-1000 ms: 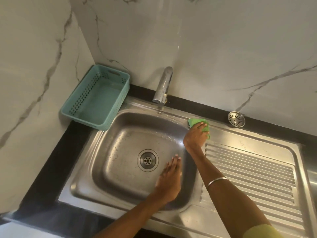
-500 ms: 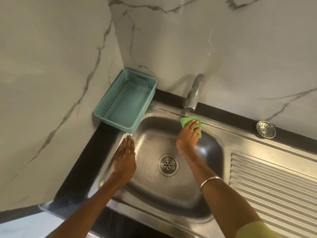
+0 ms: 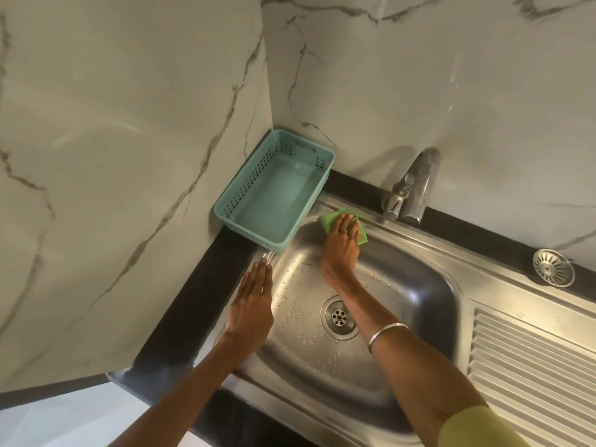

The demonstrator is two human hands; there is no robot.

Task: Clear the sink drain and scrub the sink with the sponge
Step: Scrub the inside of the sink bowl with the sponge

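My right hand (image 3: 341, 246) presses a green sponge (image 3: 332, 219) flat against the back left rim of the steel sink (image 3: 416, 285), fingers spread over it. My left hand (image 3: 253, 301) lies flat with straight fingers on the sink's left rim. The round drain (image 3: 339, 317) at the bottom of the wet basin is uncovered, and water drops dot the basin around it. A round metal strainer (image 3: 553, 267) lies on the black counter at the back right.
A teal plastic basket (image 3: 274, 201) stands in the back left corner, overhanging the sink rim. The chrome tap (image 3: 414, 185) rises behind the basin. A ribbed draining board (image 3: 532, 359) extends to the right. Marble walls close the left and back sides.
My right hand slid the sponge leftwards along the back rim, from the basin's right corner to its left corner. My left hand moved from the basin's front to the left rim.
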